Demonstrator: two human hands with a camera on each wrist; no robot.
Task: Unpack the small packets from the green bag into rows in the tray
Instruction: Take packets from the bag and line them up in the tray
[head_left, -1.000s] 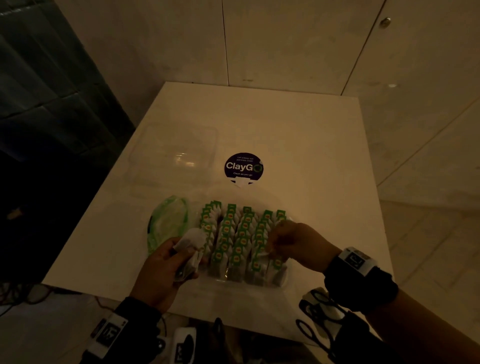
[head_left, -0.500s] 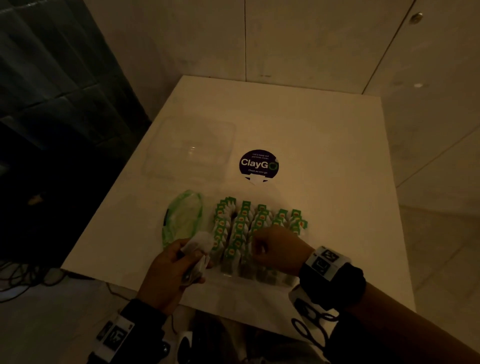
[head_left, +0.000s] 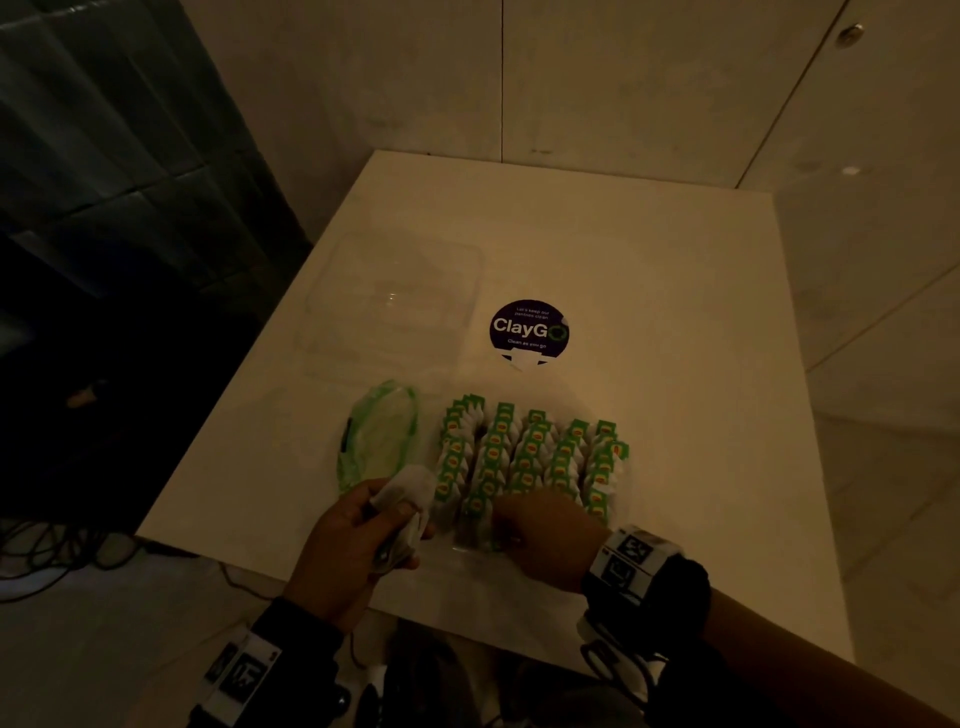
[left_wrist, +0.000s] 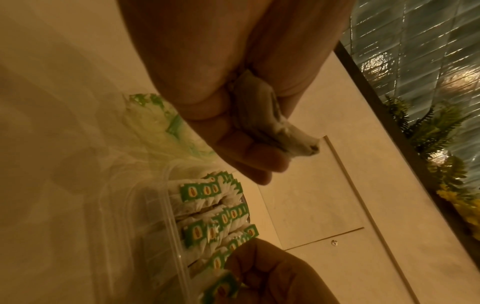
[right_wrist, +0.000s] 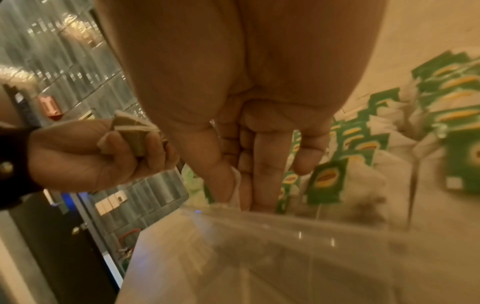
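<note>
A clear plastic tray (head_left: 453, 546) near the table's front edge holds several rows of small white packets with green tags (head_left: 530, 452). The crumpled green bag (head_left: 379, 436) lies flat just left of it. My left hand (head_left: 400, 519) grips a bundle of white packets (head_left: 410, 488) beside the tray's front left corner; the bundle (left_wrist: 272, 123) sticks out past the curled fingers. My right hand (head_left: 501, 525) is at the front of the middle rows, fingers pointing down into the tray (right_wrist: 285, 218), pinching one green-tagged packet (left_wrist: 221, 288).
A clear lid or second container (head_left: 395, 296) lies at the table's back left. A round dark ClayGo sticker (head_left: 529, 330) sits behind the tray. The table's left edge drops to a dark floor with cables (head_left: 52, 556). Walls close the back and right.
My right hand has moved left along the front of the tray, from the right-hand rows to the middle ones. The left hand still grips its bundle in the same place.
</note>
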